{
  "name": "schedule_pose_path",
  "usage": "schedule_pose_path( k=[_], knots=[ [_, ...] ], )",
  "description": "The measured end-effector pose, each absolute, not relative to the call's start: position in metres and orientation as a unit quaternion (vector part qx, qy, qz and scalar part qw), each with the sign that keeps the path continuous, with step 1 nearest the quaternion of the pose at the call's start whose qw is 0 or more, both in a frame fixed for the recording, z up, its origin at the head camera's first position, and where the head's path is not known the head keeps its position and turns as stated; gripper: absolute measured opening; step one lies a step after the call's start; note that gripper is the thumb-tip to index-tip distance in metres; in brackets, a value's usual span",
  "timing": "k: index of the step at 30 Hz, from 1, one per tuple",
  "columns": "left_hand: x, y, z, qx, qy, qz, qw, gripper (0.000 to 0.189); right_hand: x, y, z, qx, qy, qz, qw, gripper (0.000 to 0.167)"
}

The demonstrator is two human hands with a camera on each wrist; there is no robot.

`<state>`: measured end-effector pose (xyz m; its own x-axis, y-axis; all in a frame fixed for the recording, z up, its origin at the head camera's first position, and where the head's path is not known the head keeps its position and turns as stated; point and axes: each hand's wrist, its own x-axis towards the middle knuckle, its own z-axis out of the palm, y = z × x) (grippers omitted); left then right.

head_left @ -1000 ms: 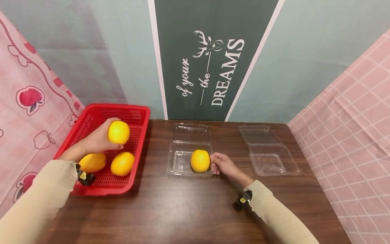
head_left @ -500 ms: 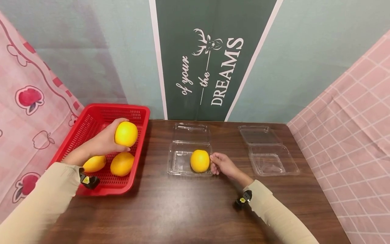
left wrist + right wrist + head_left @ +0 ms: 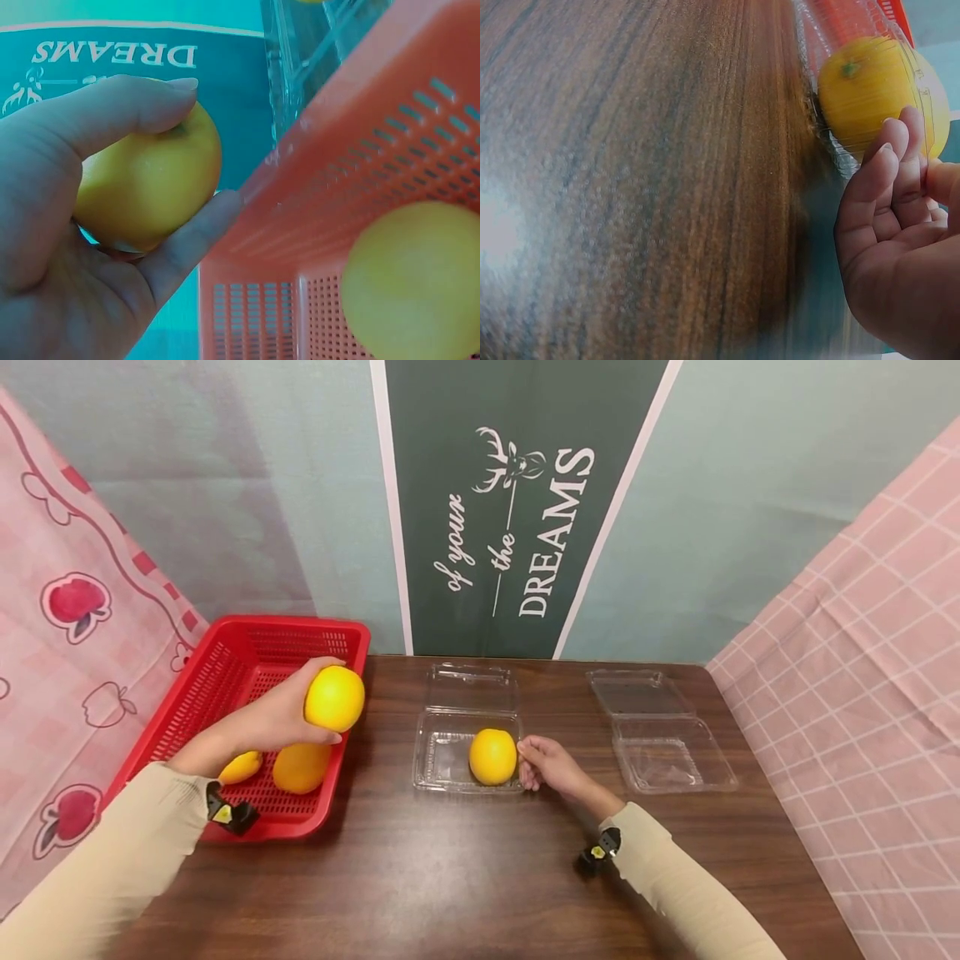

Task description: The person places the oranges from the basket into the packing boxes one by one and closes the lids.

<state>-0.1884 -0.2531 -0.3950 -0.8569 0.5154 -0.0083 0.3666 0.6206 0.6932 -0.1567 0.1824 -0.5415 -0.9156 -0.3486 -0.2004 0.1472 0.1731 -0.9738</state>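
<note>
My left hand (image 3: pixel 281 710) grips an orange (image 3: pixel 334 698) above the right rim of the red basket (image 3: pixel 225 652). In the left wrist view, the thumb and fingers curl round that orange (image 3: pixel 157 180). A second orange (image 3: pixel 492 757) sits in the right half of an open clear plastic container (image 3: pixel 442 760). My right hand (image 3: pixel 551 766) pinches the container's right rim between thumb and fingers, close beside the orange. The right wrist view shows the fruit (image 3: pixel 870 90) through the clear wall, with the right hand (image 3: pixel 900 225) at its edge.
Inside the basket lie another orange (image 3: pixel 302 767) and a yellow fruit (image 3: pixel 242 767) partly hidden by the left arm. Another open clear container (image 3: pixel 663 760) stands to the right on the brown wooden table (image 3: pixel 450 877). Fabric-covered walls close off the back and both sides.
My left hand has moved right with the orange, from over the basket's middle to its right rim. The right hand and the container have stayed put.
</note>
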Motion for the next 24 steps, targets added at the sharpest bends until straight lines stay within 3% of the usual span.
schedule_pose_path(
  k=[24],
  knots=[
    [-0.174,-0.205,-0.401,0.283,0.879,0.365,0.114,0.096,-0.156,0.185,-0.541,-0.075,0.738,-0.64,0.2,0.029]
  ],
)
